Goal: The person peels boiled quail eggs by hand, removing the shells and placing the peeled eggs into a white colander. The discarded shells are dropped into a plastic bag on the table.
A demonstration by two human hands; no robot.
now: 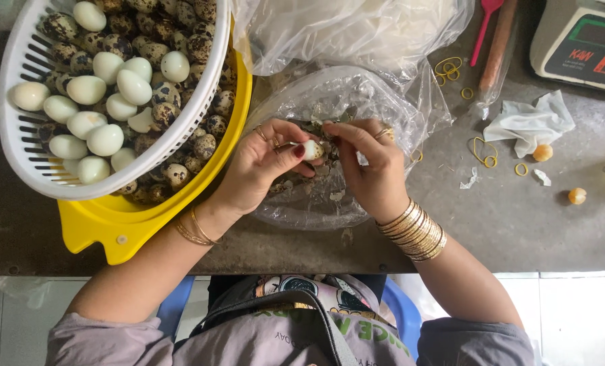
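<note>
Risk, as I judge it: my left hand (262,159) and right hand (370,159) both pinch the half-peeled egg (312,150) at frame centre; squeezing could tear its white.

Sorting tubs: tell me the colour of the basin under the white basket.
Yellow basin, clearest in the head view.

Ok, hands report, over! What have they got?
Left hand and right hand both pinching one small egg, half peeled. Clear bag of shell bits right underneath. Nothing blocking the hands.
</note>
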